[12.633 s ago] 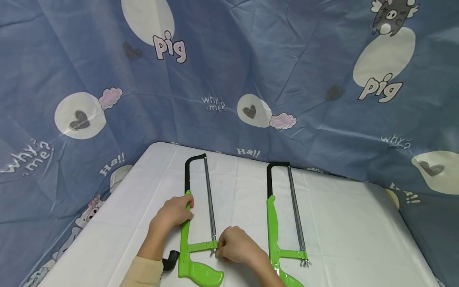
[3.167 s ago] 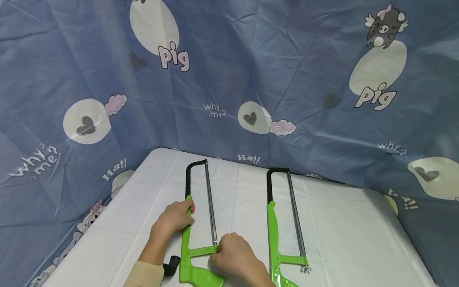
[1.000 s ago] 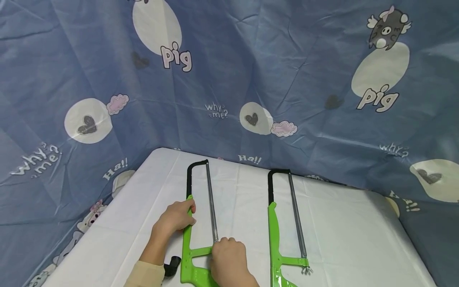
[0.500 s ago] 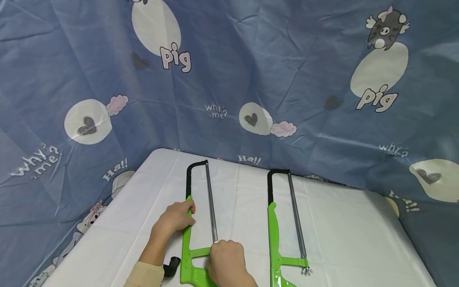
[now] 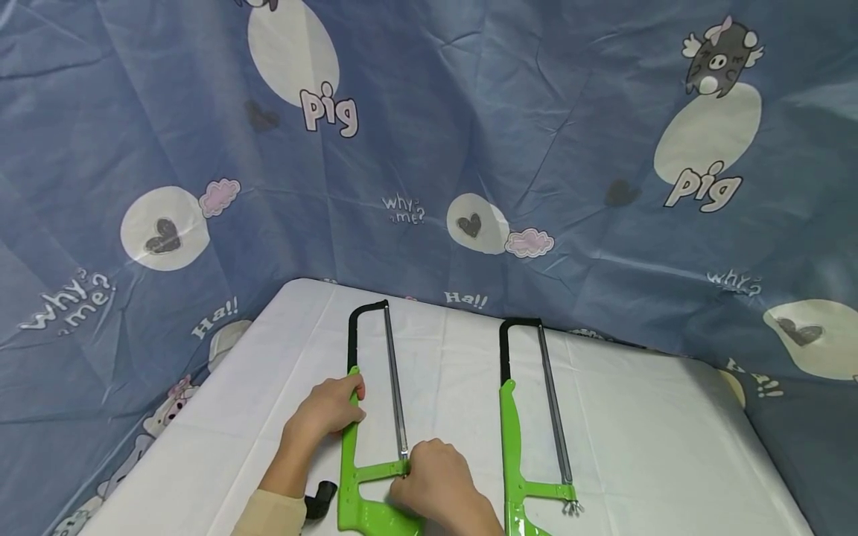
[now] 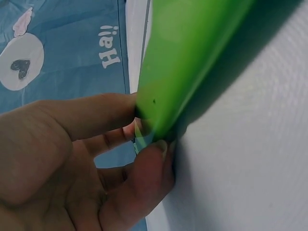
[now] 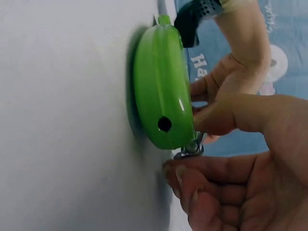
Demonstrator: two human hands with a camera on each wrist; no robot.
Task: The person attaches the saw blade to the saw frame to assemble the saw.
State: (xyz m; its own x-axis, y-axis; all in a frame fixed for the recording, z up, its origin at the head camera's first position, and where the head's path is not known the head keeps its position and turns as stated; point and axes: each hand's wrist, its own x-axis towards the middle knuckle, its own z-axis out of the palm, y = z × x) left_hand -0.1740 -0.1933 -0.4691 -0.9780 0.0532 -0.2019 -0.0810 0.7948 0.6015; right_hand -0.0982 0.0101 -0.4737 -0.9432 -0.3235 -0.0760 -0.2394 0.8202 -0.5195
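Observation:
Two hacksaws with green handles and black front frames lie side by side. My left hand (image 5: 330, 406) grips the green frame of the left hacksaw (image 5: 348, 447); in the left wrist view its thumb and fingers pinch the green metal (image 6: 178, 53). At the lower end of that saw's blade (image 5: 395, 380), my right hand (image 5: 439, 476) works on the wing nut (image 7: 193, 147), thumb on one side and curled fingers on the other. The head view hides this nut behind the hand. The right hacksaw (image 5: 512, 424) lies untouched, its wing nut (image 5: 573, 508) showing.
A white cloth (image 5: 643, 447) covers the table. The black strap-like piece (image 5: 322, 500) by the left forearm appears at that wrist in the right wrist view. Behind the table hangs a blue curtain (image 5: 402, 134) with pig prints.
My right hand has turned at the wing nut and shifted slightly right, uncovering the end of the green crossbar. The left hand keeps its grip, and both hacksaws stay in place.

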